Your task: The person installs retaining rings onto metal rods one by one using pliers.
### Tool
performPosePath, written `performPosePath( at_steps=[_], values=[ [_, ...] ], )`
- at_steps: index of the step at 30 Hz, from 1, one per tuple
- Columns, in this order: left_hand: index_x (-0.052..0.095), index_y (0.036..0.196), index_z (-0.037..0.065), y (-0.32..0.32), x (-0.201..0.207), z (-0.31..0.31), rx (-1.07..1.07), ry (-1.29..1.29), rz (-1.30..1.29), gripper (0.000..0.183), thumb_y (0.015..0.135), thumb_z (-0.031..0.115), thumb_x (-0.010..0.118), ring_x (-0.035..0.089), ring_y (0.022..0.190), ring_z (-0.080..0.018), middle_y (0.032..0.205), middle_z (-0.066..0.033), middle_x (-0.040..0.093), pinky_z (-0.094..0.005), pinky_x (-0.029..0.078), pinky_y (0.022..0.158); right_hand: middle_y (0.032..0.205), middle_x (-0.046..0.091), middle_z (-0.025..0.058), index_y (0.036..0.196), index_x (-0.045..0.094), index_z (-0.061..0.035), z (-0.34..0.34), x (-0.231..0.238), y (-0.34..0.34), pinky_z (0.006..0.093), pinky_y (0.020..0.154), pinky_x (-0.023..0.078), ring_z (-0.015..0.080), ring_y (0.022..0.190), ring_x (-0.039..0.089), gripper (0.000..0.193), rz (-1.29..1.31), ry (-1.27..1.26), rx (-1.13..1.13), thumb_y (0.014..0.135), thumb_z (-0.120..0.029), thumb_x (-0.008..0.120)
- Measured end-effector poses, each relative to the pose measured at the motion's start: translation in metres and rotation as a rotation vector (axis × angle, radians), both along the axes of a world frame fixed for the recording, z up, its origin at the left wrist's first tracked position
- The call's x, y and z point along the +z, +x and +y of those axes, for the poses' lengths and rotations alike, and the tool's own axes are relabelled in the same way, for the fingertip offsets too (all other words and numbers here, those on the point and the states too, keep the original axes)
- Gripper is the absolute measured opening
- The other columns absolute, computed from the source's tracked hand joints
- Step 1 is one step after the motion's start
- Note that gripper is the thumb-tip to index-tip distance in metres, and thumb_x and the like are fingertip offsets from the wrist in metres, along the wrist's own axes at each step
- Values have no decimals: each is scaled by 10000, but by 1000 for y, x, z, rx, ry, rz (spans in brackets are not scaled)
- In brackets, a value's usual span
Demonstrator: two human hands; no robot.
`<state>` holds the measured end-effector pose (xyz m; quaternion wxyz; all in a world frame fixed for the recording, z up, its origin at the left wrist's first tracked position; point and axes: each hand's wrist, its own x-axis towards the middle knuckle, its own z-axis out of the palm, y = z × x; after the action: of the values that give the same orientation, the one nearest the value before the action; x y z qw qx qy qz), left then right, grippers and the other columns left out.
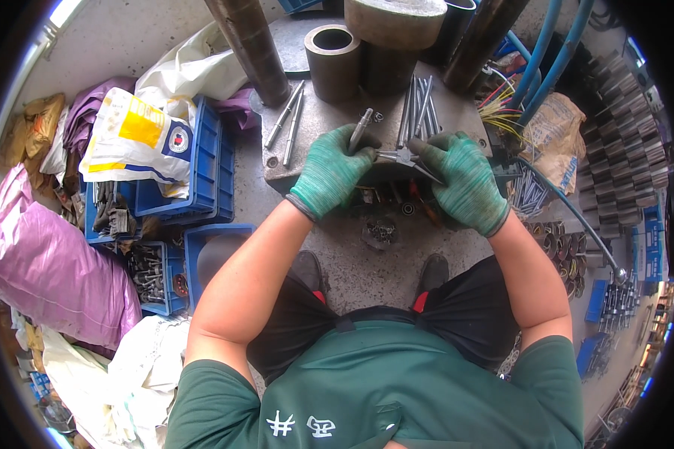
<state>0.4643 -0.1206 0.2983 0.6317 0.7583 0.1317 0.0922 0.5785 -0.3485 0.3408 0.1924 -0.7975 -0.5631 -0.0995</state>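
My left hand (328, 169), in a green knit glove with dark fingertips, is closed around a short stepped metal shaft (362, 127) whose upper end sticks out past the fingers. My right hand (468, 178), gloved alike, grips a pair of slim pliers (403, 156). The jaws of the pliers point left and meet the fingers of my left hand; their exact contact is hidden. Both hands are over the front edge of a thick metal plate (277, 170). A small ring (378, 117) lies just beyond the shaft. Further right, several metal rods (419, 108) lie in a bundle.
Two finished-looking shafts (290, 123) lie at the plate's left. Behind stand a hollow steel cylinder (333, 67) and two upright posts (251, 49). Blue crates (221, 161) and sacks (56, 262) crowd the left. Rods (530, 193) and stacked metal parts (614, 142) fill the right.
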Motion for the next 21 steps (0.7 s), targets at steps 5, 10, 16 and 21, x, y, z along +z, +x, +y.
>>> performPosePath(
  at_steps=[5, 10, 16, 21],
  values=[
    [733, 1157, 16, -1, 0, 2, -1, 38, 6, 183, 986, 73, 703, 705, 922, -150, 1013, -86, 762, -308, 591, 823, 1141, 716, 152, 1330, 716, -122, 0, 0, 1, 469, 888, 554, 381, 1017, 655, 645, -2, -7, -2, 696, -7, 761],
    [735, 1147, 14, -2, 1, 3, -12, 47, 13, 189, 974, 89, 713, 703, 909, -153, 1002, -85, 762, -305, 590, 817, 1133, 716, 147, 1330, 716, -126, 0, 4, 0, 462, 894, 554, 373, 1019, 658, 648, -32, -33, -4, 695, -3, 755],
    [710, 1272, 13, -2, 2, -1, 10, 93, -24, 310, 994, 147, 684, 690, 904, -147, 1010, -76, 744, -296, 585, 809, 1139, 722, 168, 1349, 708, -110, -4, 5, 3, 453, 918, 567, 376, 1029, 701, 588, 285, -96, -97, 775, 17, 681],
    [692, 1319, 9, -6, 0, 7, 22, -90, -43, 371, 1041, 237, 599, 644, 965, -144, 1051, -74, 710, -279, 550, 824, 1241, 736, 228, 1386, 674, -32, -8, 5, 9, 378, 988, 560, 324, 1153, 731, 492, 674, 103, -175, 894, -52, 693]
  ],
)
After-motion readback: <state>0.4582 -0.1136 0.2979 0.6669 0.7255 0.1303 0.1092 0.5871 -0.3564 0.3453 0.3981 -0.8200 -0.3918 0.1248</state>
